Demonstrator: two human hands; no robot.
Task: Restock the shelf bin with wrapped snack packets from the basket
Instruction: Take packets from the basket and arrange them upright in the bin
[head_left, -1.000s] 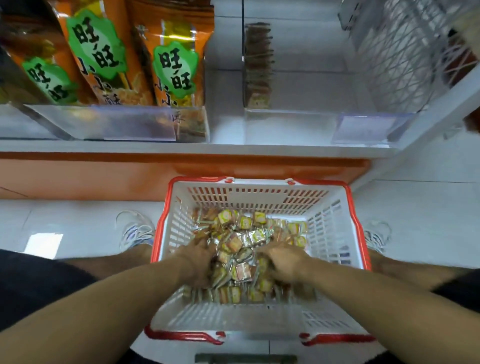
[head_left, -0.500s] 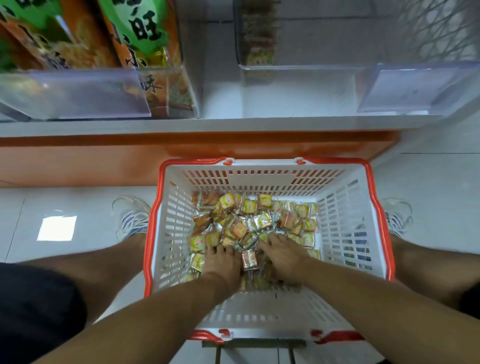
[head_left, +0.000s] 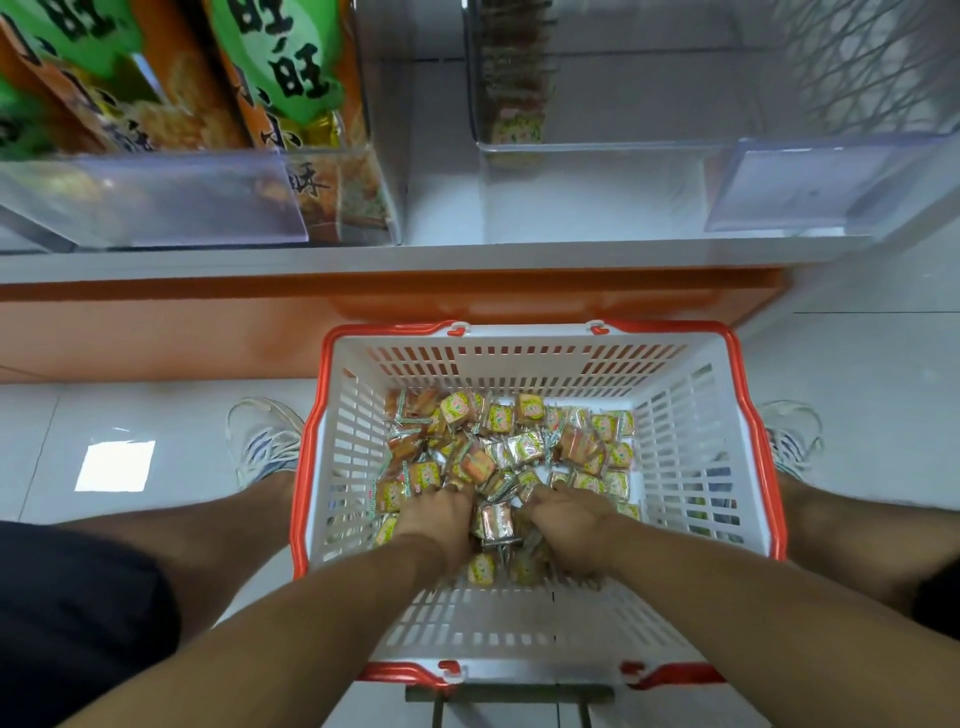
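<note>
Now that my hands have drawn back toward the near side of the basket (head_left: 691, 415), raking the snack packets (head_left: 511, 441) into a heap between them, I am ready to scoop. My left hand (head_left: 439, 512) and right hand (head_left: 569, 512) both curl into the pile, fingers clenched around packets, though how many each holds I cannot tell. The clear shelf bin (head_left: 613, 156) above, nearly bare with one packet at its back, still waits for this load.

basket (head_left: 691, 415): slotted white plastic | snack packets (head_left: 509, 441): glossy film | shelf bin (head_left: 623, 171): clear plastic
</note>
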